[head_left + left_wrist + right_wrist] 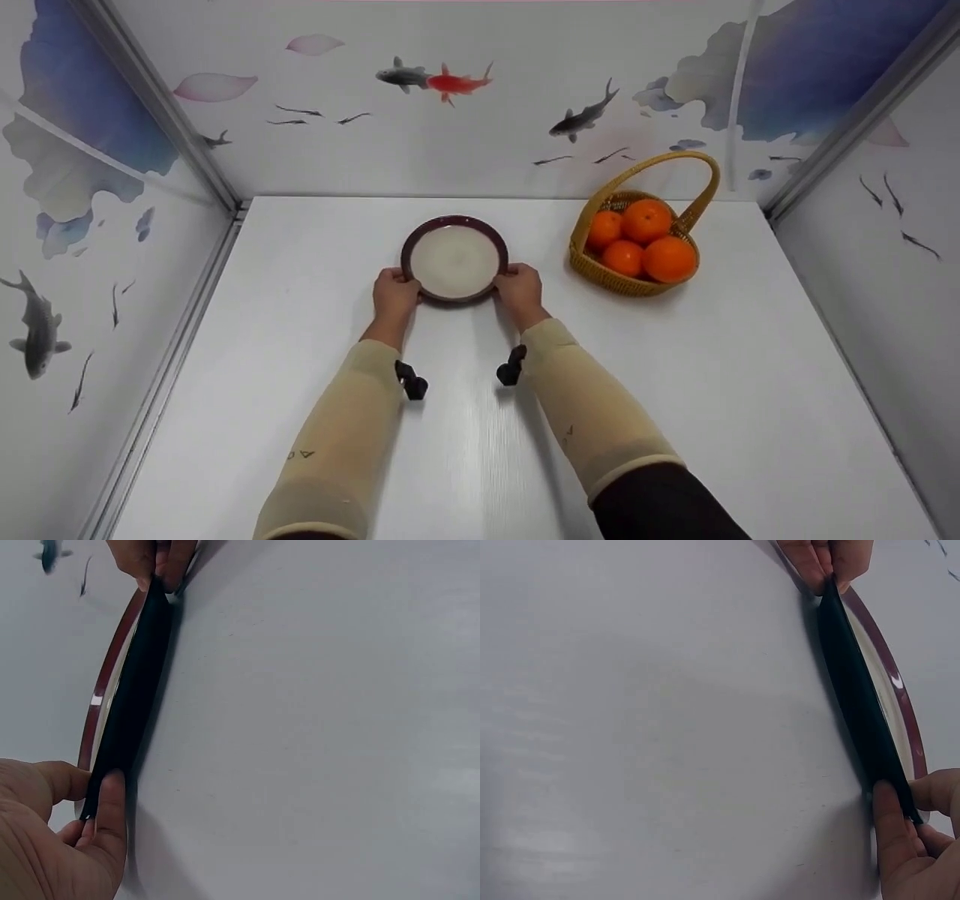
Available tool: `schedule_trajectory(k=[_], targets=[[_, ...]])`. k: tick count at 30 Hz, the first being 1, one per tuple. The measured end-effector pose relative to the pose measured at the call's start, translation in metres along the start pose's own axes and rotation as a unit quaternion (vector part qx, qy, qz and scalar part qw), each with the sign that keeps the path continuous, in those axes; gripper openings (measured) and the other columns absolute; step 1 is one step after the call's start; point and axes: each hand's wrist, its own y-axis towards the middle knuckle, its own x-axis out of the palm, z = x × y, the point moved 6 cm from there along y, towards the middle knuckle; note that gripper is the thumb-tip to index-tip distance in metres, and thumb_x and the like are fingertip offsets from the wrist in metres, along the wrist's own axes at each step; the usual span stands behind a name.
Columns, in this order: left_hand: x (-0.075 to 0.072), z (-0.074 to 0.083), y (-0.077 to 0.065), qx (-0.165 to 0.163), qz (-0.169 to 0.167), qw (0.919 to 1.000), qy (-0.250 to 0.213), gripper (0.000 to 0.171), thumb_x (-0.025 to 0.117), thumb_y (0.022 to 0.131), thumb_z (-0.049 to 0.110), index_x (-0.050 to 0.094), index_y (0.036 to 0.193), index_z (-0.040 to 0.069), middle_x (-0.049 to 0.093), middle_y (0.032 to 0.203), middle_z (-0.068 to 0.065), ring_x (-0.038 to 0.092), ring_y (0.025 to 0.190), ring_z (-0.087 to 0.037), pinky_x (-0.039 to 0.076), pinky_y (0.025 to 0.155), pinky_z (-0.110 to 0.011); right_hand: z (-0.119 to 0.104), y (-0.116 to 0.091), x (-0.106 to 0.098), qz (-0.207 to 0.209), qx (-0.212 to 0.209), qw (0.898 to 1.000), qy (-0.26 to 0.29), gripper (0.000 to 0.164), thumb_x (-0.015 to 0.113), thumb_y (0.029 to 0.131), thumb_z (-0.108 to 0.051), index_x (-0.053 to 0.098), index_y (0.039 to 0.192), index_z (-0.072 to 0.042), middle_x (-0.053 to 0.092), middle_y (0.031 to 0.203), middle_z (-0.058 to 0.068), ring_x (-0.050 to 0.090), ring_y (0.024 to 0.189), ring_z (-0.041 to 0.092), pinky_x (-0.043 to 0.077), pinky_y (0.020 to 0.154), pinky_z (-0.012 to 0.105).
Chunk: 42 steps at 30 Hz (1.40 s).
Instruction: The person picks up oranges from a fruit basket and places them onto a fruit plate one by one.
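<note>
A round plate (454,262) with a cream middle and a dark red rim is held between both hands near the back of the white table. My left hand (396,295) pinches its left edge, thumb on the upper side and fingers beneath. On the opposite edge, my right hand (520,291) has the same kind of pinch. Both wrist views show the plate's dark underside (139,682) side-on, with the fingers (891,821) of the right hand under the rim. Whether the plate touches the table cannot be told.
To the right of the plate stands a wicker basket (626,285) with a tall handle, holding several oranges (647,220). White panels (480,150) printed with fish and leaves enclose the table (465,450) at the back and both sides.
</note>
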Motion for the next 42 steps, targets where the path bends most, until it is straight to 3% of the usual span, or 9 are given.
schedule_trajectory(k=[12,21,34,42], targets=[[0.003,-0.006,-0.018,0.005,-0.022,0.9997,0.002,0.041,0.058,0.095,0.003,0.052,0.135,-0.004,0.062,0.121,-0.02,0.063,0.097,-0.023,0.057,0.078,-0.027,0.005,-0.019,-0.013,0.023,-0.024,0.999,-0.009,0.034,0.063,0.094,-0.005,0.066,0.126,0.007,0.07,0.118,0.022,0.066,0.1,0.024,0.056,0.084,0.032],[0.004,-0.011,-0.031,0.002,-0.031,0.9995,0.006,0.043,0.06,0.094,0.003,0.051,0.135,-0.003,0.06,0.122,-0.019,0.063,0.099,-0.024,0.058,0.083,-0.032,0.015,-0.028,-0.019,0.006,0.003,1.0,-0.016,0.037,0.066,0.094,-0.008,0.063,0.128,0.005,0.069,0.119,0.019,0.066,0.102,0.023,0.057,0.088,0.033],[-0.002,-0.019,-0.047,0.011,-0.059,0.9979,0.024,0.049,0.061,0.092,0.002,0.047,0.139,-0.004,0.059,0.124,-0.02,0.061,0.107,-0.026,0.058,0.084,-0.031,0.023,-0.048,-0.027,-0.008,0.001,1.0,-0.015,0.034,0.07,0.093,-0.006,0.063,0.124,0.004,0.066,0.112,0.016,0.064,0.095,0.021,0.056,0.08,0.028],[0.0,-0.02,-0.061,0.029,-0.091,0.9945,0.043,0.054,0.062,0.088,-0.002,0.045,0.14,-0.006,0.059,0.127,-0.022,0.062,0.107,-0.026,0.058,0.077,-0.023,0.029,-0.063,-0.034,0.001,-0.041,0.999,-0.017,0.039,0.065,0.09,-0.001,0.064,0.128,0.005,0.069,0.113,0.019,0.064,0.096,0.021,0.056,0.077,0.026]])
